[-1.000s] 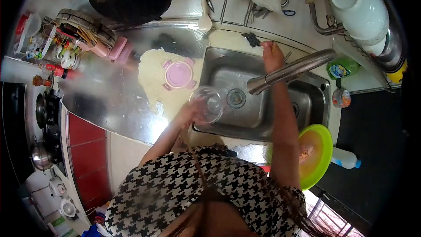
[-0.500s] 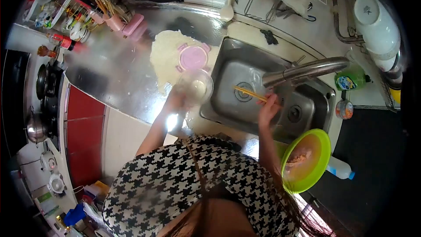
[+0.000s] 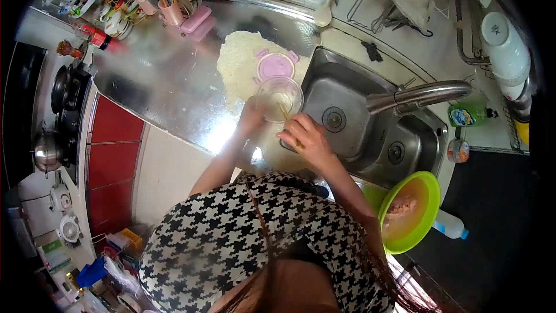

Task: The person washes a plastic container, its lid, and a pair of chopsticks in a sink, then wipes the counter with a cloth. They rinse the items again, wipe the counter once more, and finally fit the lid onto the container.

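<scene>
My left hand [image 3: 252, 115] is wrapped round the side of a clear bowl [image 3: 294, 94] over the counter's edge, left of the sink. Something pale lies in the bottom of the bowl; I cannot make out what. In my right hand [image 3: 308, 139] is a pair of chopsticks [image 3: 284, 111], fingers closed on them, with their tips down in the bowl. Just beyond the bowl a pink lid [image 3: 275, 66] with side tabs rests on a pale, irregular sheet [image 3: 234, 58] on the metal counter.
A double steel sink [image 3: 330, 90] with a curved faucet [image 3: 423, 94] is to the right. Near its front right corner stands a green basin [image 3: 430, 214] with cloudy liquid and pinkish pieces. Green dish soap [image 3: 467, 115] stands behind. Utensils in a pink holder [image 3: 171, 14] are at the back left.
My right hand has moved left from over the sink, bringing the chopsticks into the bowl. My left hand still holds the bowl. The whole view has shifted slightly.
</scene>
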`<state>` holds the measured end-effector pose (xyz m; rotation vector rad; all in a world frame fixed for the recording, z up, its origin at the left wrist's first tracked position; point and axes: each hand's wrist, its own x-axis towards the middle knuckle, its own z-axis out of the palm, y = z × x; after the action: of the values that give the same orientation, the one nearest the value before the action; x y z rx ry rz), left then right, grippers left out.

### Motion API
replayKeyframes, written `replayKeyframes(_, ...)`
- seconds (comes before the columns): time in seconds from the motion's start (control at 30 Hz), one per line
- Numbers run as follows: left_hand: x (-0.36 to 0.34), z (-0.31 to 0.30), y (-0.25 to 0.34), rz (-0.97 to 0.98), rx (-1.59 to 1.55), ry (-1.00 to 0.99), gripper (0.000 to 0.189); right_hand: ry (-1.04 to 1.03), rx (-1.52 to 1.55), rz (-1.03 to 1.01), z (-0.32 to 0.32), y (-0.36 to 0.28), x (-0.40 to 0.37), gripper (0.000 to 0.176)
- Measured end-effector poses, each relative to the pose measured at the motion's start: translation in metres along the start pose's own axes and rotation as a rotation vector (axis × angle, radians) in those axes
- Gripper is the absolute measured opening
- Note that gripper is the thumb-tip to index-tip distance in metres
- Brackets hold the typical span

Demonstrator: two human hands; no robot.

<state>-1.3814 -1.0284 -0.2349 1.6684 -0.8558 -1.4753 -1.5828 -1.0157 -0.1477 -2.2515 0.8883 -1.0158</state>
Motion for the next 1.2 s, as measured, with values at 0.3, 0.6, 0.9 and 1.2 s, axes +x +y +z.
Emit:
replayKeyframes(0.3, -0.003, 0.007, 0.0, 0.173, 0.018, 0.075, 0.038, -0.2, -0.318, 0.028, -0.011, 0.015, -0.003, 0.042)
replayKeyframes(0.6, -0.004, 0.005, 0.006, 0.272, 0.072, -0.012, 0.044, 0.746, -0.683, 0.159, -0.157, 0.054, 0.151, 0.038)
replayKeyframes(0.9, -0.036, -0.012, 0.059, 0.572, 0.282, 0.354, 0.056, 0.772, -0.889, 0.159, -0.212, 0.092, 0.2, 0.016)
replayKeyframes(1.2, -0.047, 0.062, 0.171, 0.56, -0.467, -0.342, 0.045, 1.103, 0.074, 0.062, -0.189, 0.039, 0.172, 0.012)
